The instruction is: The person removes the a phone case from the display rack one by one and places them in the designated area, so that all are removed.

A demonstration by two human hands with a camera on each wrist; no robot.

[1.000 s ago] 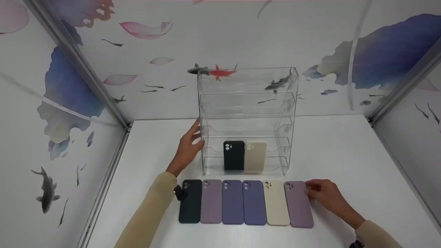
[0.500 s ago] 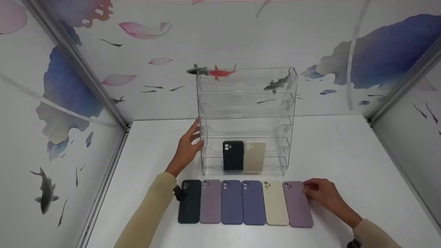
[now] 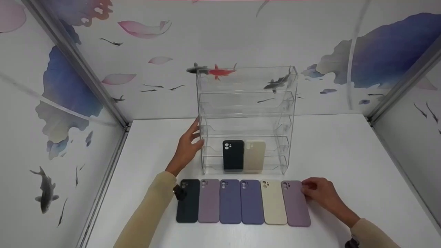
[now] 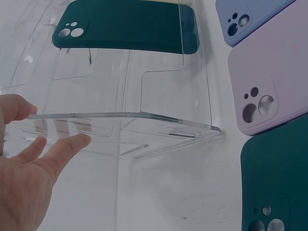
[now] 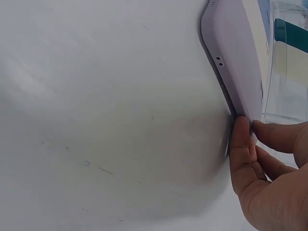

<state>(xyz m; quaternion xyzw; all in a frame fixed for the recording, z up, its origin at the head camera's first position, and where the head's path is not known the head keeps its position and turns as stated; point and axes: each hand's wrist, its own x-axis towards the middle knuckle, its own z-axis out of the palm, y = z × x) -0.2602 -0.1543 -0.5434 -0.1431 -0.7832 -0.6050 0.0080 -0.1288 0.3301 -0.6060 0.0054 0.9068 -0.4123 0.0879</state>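
My left hand [image 3: 187, 146] holds the left side of a clear tiered display rack [image 3: 246, 129], thumb and fingers on either side of its side panel in the left wrist view. A dark green phone case [image 3: 233, 155] and a cream phone case [image 3: 255, 155] stand side by side in the rack's lower part. My right hand [image 3: 324, 193] pinches the upper right edge of a mauve phone case [image 3: 296, 204], the rightmost of a flat row in front of the rack. The right wrist view shows fingertips at that case's [image 5: 240, 57] corner, with a shadowed gap under its edge.
Left of the mauve case, the row has a cream case [image 3: 274, 203], two violet-blue cases [image 3: 252, 203], another mauve case [image 3: 208, 203] and a dark green case [image 3: 187, 206]. The white table [image 3: 344, 148] meets painted wall panels [image 3: 165, 100] at the back.
The row of flat cases has slid slightly left, along with my right hand at its right end. My left hand stays at the rack, and the rack holds still.
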